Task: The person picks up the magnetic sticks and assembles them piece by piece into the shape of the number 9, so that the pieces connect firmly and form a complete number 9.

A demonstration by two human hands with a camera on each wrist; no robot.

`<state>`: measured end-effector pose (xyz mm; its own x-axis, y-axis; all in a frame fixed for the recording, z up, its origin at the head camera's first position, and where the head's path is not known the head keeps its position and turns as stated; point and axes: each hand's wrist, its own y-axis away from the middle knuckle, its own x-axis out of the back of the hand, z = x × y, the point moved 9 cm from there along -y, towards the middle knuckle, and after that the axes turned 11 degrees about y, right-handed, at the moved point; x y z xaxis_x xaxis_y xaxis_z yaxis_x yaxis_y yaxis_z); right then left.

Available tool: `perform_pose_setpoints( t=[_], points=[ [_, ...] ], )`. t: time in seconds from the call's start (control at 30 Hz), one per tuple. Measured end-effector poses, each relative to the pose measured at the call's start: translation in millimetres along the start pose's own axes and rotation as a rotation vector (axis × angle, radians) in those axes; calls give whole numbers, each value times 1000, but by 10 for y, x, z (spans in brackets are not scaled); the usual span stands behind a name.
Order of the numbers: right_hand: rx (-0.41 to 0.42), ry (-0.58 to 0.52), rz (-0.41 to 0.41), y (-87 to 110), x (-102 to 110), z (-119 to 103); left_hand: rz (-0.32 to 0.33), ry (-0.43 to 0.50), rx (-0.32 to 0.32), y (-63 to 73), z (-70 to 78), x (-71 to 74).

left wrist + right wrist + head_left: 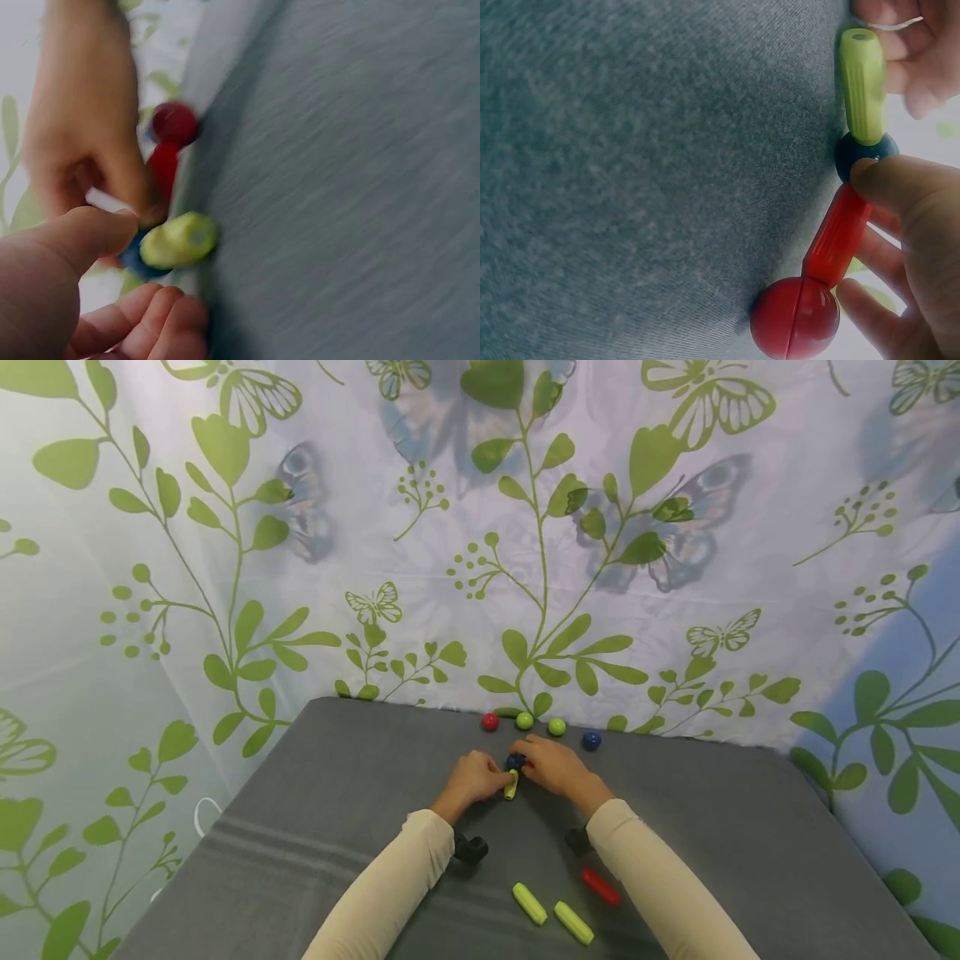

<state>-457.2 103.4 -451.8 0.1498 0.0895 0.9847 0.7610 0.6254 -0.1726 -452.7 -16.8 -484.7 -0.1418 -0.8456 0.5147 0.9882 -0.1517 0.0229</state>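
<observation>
A joined chain shows best in the right wrist view: a yellow-green stick point(864, 86), a dark blue ball point(851, 154), a red stick point(836, 236) and a red ball point(795, 319). My right hand point(555, 766) pinches the chain at the blue ball, thumb on its side. My left hand point(476, 778) is beside the yellow-green stick; in the left wrist view its thumb and fingers stand apart around that stick's free end. From the head view, the right hand hides the red stick and red ball. The left wrist view is blurred.
Along the far edge of the grey table point(360, 760) lie a red ball point(490, 722), two yellow-green balls point(524, 721) and a blue ball point(592, 741). Closer in are two yellow-green sticks point(529, 903) and a red stick point(601, 887). A patterned curtain point(420, 610) hangs behind.
</observation>
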Motion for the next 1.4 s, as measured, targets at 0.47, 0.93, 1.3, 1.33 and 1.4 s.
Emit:
perform_pose_setpoints(
  t=[0.47, 0.93, 1.3, 1.33, 1.4],
  points=[
    [8, -39, 16, 18, 20, 0, 173, -128, -136, -496, 145, 724],
    [33, -30, 63, 32, -37, 18, 28, -238, -243, -914, -57, 364],
    [40, -34, 59, 37, -40, 6, -32, -391, -215, -938, 17, 200],
    [40, -31, 59, 36, -40, 12, -28, -392, -207, -936, 17, 196],
    [38, -26, 58, 31, -44, 28, -13, -388, -198, -938, 22, 197]
  ],
)
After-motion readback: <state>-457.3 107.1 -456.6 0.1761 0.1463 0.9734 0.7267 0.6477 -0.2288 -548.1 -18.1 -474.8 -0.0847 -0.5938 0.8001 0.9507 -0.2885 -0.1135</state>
